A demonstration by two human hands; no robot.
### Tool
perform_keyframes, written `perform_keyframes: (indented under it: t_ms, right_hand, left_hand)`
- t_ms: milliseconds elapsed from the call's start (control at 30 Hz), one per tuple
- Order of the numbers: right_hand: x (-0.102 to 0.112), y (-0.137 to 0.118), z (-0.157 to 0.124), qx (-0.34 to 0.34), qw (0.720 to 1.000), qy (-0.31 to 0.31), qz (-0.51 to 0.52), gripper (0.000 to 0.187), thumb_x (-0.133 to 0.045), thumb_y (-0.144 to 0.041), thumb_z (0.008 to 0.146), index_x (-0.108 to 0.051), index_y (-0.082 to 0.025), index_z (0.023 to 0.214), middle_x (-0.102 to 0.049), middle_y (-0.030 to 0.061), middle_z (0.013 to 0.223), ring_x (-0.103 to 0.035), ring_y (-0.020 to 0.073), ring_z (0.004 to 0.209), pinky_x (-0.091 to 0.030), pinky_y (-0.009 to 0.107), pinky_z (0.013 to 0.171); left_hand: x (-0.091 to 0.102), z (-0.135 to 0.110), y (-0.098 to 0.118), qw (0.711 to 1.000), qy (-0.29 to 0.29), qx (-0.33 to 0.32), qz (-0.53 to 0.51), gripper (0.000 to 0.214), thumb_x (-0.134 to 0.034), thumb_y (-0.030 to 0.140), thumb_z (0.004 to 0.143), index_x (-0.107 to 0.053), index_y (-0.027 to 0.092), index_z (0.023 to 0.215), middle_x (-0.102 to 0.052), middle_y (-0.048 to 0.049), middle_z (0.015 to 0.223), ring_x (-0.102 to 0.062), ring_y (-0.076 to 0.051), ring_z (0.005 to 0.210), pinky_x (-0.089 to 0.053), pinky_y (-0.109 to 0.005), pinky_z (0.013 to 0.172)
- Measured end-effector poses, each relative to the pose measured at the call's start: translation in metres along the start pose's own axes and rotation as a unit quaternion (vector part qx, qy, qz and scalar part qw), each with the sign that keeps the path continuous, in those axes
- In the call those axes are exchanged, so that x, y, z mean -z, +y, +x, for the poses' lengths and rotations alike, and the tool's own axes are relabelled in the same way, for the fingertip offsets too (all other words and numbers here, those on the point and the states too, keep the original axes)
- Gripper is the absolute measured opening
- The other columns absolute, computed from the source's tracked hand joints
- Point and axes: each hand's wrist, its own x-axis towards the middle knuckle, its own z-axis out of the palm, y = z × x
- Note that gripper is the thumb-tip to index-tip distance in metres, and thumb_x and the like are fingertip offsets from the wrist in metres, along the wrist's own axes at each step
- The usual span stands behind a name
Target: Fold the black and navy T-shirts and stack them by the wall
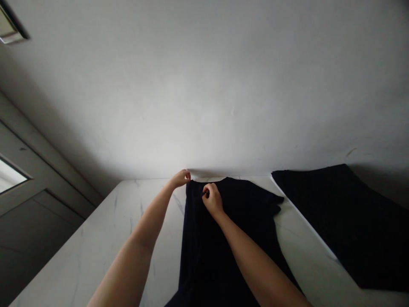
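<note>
A dark short-sleeved T-shirt lies on the white marbled table, its collar end toward the wall and one sleeve pointing right. Its left side runs in a straight edge, as if folded over. My left hand pinches the top left corner of the shirt. Over the upper part of the shirt, my right hand is closed with thumb and fingertips together on the dark cloth. How much fabric it grips is hard to see. The shirt's lower end runs out of view.
Another dark piece of cloth lies flat on the right, beside a pale edge. A plain wall rises directly behind the table. On the left is a grey panelled door, with a framed object above.
</note>
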Motion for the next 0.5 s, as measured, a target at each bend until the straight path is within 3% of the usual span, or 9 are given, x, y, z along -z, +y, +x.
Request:
perform_keyframes:
  t_ms: [100,200,500]
  right_hand:
    - [0.002,-0.003,-0.001,-0.008,0.999,-0.022,-0.023,0.025,-0.045,-0.002,0.066,-0.052,-0.023,0.077,-0.051,0.0014,0.087,-0.055,0.0172,0.079,-0.045,0.026,0.069]
    - [0.003,-0.005,-0.002,0.0,0.999,-0.036,-0.038,0.029,-0.044,0.001,0.067,-0.056,-0.023,0.078,-0.051,0.0015,0.089,-0.056,0.0165,0.079,-0.045,0.025,0.068]
    - [0.006,-0.01,-0.003,0.002,0.996,-0.026,-0.084,0.029,-0.044,0.002,0.069,-0.057,-0.022,0.075,-0.051,0.0014,0.087,-0.055,0.0156,0.077,-0.041,0.024,0.067]
  left_hand:
    - [-0.002,-0.002,0.002,1.0,0.016,-0.013,0.0,0.015,-0.053,0.009,0.074,-0.063,0.016,0.083,-0.064,-0.0052,0.097,-0.059,-0.016,0.082,-0.049,-0.029,0.079]
    - [-0.008,-0.004,0.002,1.0,0.01,-0.012,0.002,0.019,-0.048,0.008,0.078,-0.06,0.017,0.09,-0.065,-0.003,0.088,-0.059,-0.016,0.078,-0.049,-0.028,0.075]
    - [-0.022,-0.004,0.004,0.998,0.004,0.002,0.058,0.015,-0.05,0.014,0.088,-0.058,0.022,0.098,-0.066,-0.0049,0.094,-0.061,-0.02,0.09,-0.047,-0.032,0.083]
